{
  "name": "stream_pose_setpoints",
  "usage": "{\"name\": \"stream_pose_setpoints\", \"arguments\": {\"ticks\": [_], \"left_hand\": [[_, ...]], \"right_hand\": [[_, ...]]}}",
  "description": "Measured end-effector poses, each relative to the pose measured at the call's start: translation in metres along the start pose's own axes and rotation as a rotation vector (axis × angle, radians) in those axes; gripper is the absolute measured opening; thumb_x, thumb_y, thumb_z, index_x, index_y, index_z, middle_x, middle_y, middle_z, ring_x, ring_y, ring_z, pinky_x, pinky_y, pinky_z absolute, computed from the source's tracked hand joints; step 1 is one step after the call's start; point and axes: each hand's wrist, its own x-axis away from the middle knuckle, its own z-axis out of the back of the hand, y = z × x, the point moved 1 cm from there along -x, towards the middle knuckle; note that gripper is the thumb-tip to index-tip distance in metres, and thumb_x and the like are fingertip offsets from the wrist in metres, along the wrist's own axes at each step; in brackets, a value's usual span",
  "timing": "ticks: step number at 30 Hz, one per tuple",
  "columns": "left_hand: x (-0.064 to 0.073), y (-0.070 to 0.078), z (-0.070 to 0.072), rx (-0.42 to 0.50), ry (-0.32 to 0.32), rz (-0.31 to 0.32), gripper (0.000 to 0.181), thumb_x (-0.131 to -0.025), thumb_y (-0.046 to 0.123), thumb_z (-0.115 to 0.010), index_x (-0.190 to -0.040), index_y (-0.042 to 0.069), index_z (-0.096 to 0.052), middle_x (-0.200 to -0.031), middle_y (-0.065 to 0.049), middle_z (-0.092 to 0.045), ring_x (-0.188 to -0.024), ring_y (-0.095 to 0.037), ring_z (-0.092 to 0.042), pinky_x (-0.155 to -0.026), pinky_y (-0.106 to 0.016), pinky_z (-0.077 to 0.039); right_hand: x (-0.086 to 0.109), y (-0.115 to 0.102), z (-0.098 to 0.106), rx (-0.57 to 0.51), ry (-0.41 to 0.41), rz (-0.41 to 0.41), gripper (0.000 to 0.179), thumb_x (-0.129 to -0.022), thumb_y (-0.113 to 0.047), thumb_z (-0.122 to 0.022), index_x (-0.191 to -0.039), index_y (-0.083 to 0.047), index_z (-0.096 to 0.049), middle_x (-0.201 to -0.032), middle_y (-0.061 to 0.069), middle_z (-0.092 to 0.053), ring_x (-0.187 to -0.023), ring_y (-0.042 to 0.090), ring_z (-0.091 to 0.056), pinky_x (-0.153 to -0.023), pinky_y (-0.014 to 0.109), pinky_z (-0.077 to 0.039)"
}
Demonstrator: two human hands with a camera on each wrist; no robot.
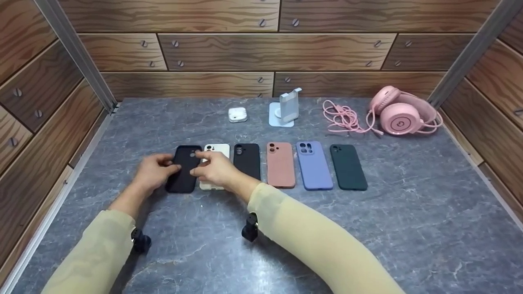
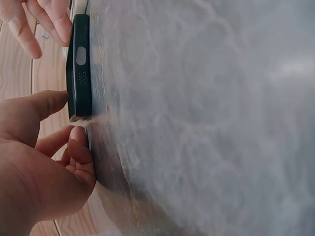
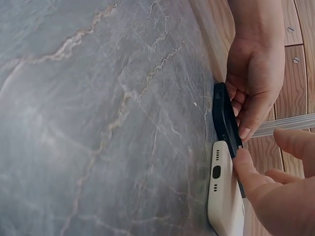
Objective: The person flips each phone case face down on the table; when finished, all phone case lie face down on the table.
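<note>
A black phone case [image 1: 184,173] lies inner side up at the left end of a row of cases. My left hand [image 1: 153,173] pinches its left edge, thumb over the inside and fingers curled at the outer side. From the right, my right hand [image 1: 216,169] reaches over the white phone case [image 1: 208,187], covering part of it. Its index fingertip is at the black case's upper right edge, near the camera hole, and the thumb is held apart. In the right wrist view the white case [image 3: 224,191] stands close beside the black case [image 3: 224,115].
Rightward the row continues with another black case [image 1: 247,159], a pink case [image 1: 280,165], a lavender case [image 1: 315,167] and a dark green case [image 1: 348,167]. Behind are a white earphone case [image 1: 237,114], a light-blue stand [image 1: 289,107] and pink headphones [image 1: 402,116] with a coiled cable [image 1: 343,117].
</note>
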Motion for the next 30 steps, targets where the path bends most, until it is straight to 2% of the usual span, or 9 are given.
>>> {"name": "stream_pose_setpoints", "arguments": {"ticks": [4, 8, 13, 20, 25, 30], "left_hand": [[-0.0005, 0.0015, -0.0013, 0.043, -0.019, 0.017, 0.056, -0.103, 0.016, -0.069, -0.151, -0.008, -0.053, -0.138, -0.028, -0.061, -0.126, -0.036, -0.057, -0.101, -0.041, -0.050], [0.0003, 0.0013, -0.0008, 0.096, -0.024, 0.032, 0.056, -0.103, 0.014, -0.068, -0.152, -0.007, -0.051, -0.140, -0.027, -0.059, -0.127, -0.034, -0.056, -0.099, -0.037, -0.050], [0.0020, 0.0011, -0.0001, 0.129, -0.014, 0.033, 0.056, -0.103, 0.013, -0.069, -0.152, -0.007, -0.052, -0.138, -0.026, -0.060, -0.125, -0.032, -0.056, -0.095, -0.032, -0.050], [0.0030, -0.0020, 0.0020, 0.199, 0.006, 0.046, 0.052, -0.102, 0.007, -0.067, -0.151, -0.005, -0.054, -0.134, -0.023, -0.061, -0.118, -0.027, -0.057, -0.082, -0.021, -0.050], [0.0043, -0.0024, 0.0046, 0.262, 0.036, 0.049, 0.050, -0.100, 0.003, -0.064, -0.149, -0.003, -0.058, -0.127, -0.018, -0.062, -0.108, -0.019, -0.057, -0.077, -0.020, -0.050], [0.0059, 0.0033, 0.0051, 0.298, 0.075, 0.062, 0.049, -0.098, 0.003, -0.063, -0.147, 0.000, -0.061, -0.118, -0.013, -0.063, -0.097, -0.016, -0.058, -0.072, -0.022, -0.051]], "right_hand": [[-0.0010, 0.0036, 0.0004, 0.008, -0.002, -0.003, 0.065, -0.091, 0.005, -0.074, -0.152, 0.009, -0.050, -0.116, 0.024, -0.070, -0.098, 0.025, -0.072, -0.086, 0.032, -0.062], [-0.0016, 0.0056, 0.0015, -0.003, -0.018, -0.005, 0.064, -0.092, 0.006, -0.073, -0.152, 0.010, -0.049, -0.131, 0.031, -0.064, -0.110, 0.029, -0.070, -0.091, 0.035, -0.061], [-0.0029, 0.0074, 0.0022, 0.003, -0.024, -0.017, 0.063, -0.093, 0.005, -0.072, -0.152, 0.008, -0.050, -0.134, 0.030, -0.063, -0.114, 0.030, -0.070, -0.091, 0.037, -0.061], [-0.0034, 0.0061, 0.0027, 0.014, -0.036, -0.044, 0.061, -0.097, 0.002, -0.070, -0.154, 0.006, -0.049, -0.137, 0.027, -0.065, -0.120, 0.031, -0.069, -0.093, 0.038, -0.060], [-0.0034, 0.0045, 0.0054, -0.053, -0.055, -0.088, 0.060, -0.101, -0.004, -0.067, -0.156, 0.005, -0.046, -0.142, 0.024, -0.063, -0.129, 0.033, -0.063, -0.099, 0.041, -0.058], [-0.0043, 0.0016, 0.0092, -0.172, -0.042, -0.158, 0.057, -0.103, -0.007, -0.066, -0.157, 0.002, -0.047, -0.143, 0.022, -0.063, -0.132, 0.034, -0.062, -0.102, 0.040, -0.056]]}}
